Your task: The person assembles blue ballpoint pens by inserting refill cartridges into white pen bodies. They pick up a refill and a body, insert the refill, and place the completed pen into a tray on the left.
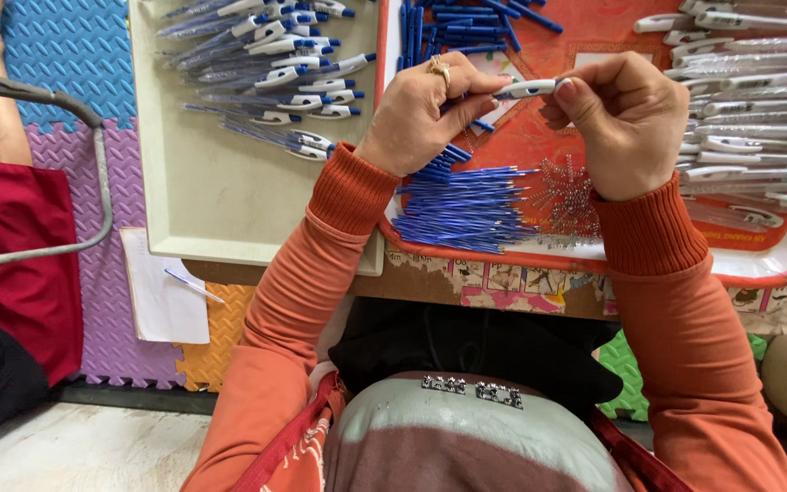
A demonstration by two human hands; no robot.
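My left hand point(421, 109) and my right hand point(626, 123) meet above a red tray point(539, 260), both pinching a white pen barrel point(528, 88) held level between them. Under my hands lies a heap of thin blue ink refills point(462, 210) and a small cluster of metal springs point(567, 196). On the tray's right side lie several clear and white empty pen barrels point(749, 100). More blue parts point(462, 23) lie at the tray's far edge. Orange sleeves cover both forearms.
A cream tray point(220, 200) at the left holds several finished blue and white pens point(280, 64). A sheet of paper with a pen point(166, 292) lies on foam floor mats. Another person's leg in red shorts point(11, 246) and a metal chair frame point(93, 182) are at far left.
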